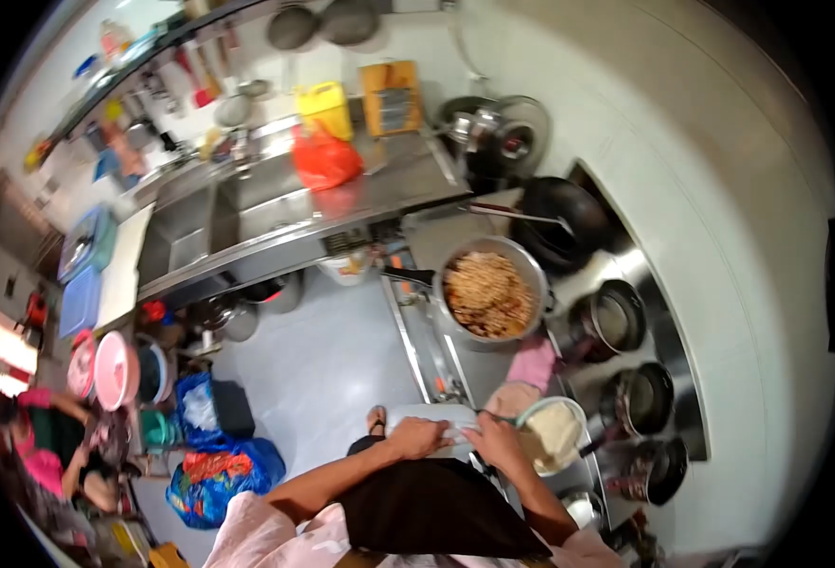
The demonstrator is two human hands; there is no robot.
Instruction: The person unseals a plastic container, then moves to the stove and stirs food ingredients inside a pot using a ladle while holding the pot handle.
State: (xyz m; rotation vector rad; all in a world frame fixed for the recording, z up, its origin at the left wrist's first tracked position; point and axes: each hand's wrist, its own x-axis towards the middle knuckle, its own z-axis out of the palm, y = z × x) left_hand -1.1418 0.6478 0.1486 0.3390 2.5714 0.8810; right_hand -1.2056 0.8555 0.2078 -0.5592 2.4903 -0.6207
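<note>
Both hands are in front of the dark apron, over a pale flat thing (pixel 436 414) that looks like a board or lid. My left hand (pixel 419 438) has its fingers curled on the near edge of it. Close by on the right, my right hand (pixel 495 443) is closed near the handle end of a green ladle or spoon, whose bowl lies by a white bowl (pixel 552 434) of pale paste. Exactly what its fingers grip is too small to tell. A pink cloth (pixel 531 364) lies beyond the white bowl. Farther off, a large pot (pixel 491 289) holds brown food.
Several dark pans, one a wok (pixel 561 222), stand on the stove at right. A steel sink counter (pixel 275 213) with a red bag (pixel 325 159) runs across the back. Blue bags (pixel 223 483) lie on the floor at left, near a seated person (pixel 62 445).
</note>
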